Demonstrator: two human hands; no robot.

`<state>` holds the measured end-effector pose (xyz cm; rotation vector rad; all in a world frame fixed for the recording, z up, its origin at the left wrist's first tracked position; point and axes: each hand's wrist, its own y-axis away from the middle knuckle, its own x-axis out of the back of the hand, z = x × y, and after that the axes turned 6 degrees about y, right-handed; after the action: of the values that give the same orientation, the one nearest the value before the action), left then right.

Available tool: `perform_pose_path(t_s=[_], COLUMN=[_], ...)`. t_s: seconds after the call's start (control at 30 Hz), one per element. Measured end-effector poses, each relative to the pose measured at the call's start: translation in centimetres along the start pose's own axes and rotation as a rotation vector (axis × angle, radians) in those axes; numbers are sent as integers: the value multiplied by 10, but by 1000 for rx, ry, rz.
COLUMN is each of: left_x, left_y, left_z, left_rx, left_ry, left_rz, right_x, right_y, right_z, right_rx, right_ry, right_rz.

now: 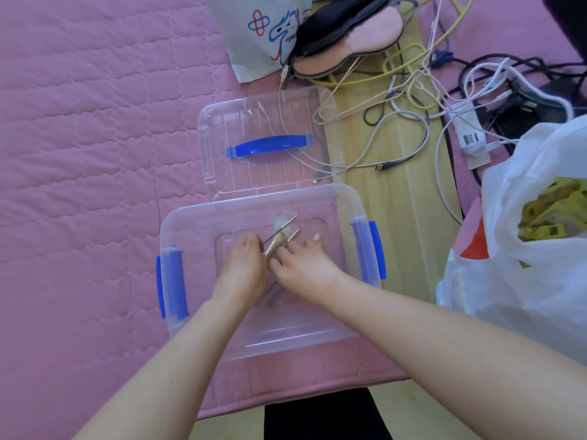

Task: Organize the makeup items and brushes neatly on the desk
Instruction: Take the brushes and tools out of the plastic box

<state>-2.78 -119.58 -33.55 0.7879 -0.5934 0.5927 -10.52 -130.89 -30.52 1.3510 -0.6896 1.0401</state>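
Note:
A clear plastic box [190,223] with blue side latches sits on the pink quilt, and both my hands reach down into it. My left hand [244,268] grips several thin makeup brushes [282,236] with rose-gold and dark handles; their ends fan out up and to the right. Beside them my right hand [305,265] touches the bundle with its fingers curled around the lower handles. A pale fluffy brush head [281,222] shows behind the handles. The lower parts of the brushes are hidden under my hands.
The box's clear lid [222,122] with a blue handle [270,146] lies just beyond the box. A tangle of cables [413,100] and a power strip [473,134] cover the wooden strip at right. A white plastic bag [524,236] stands at right, a printed bag [263,33] at top.

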Motion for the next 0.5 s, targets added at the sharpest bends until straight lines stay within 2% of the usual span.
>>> perform_pose_path(t_s=[0.1, 0.2, 0.33, 0.5], left_x=[-5, -10, -18, -20], left_y=[0, -4, -14, -18], left_z=[8, 11, 6, 7], left_rx=[63, 26, -2, 51], left_ry=[-52, -253, -350, -330], left_rz=[-23, -33, -7, -51], right_x=[3, -3, -8, -14], right_y=[14, 16, 16, 13], right_z=[5, 8, 6, 1], right_rx=[37, 115, 129, 135], right_ry=[3, -105, -71, -96], right_rz=[-66, -196, -152, -149])
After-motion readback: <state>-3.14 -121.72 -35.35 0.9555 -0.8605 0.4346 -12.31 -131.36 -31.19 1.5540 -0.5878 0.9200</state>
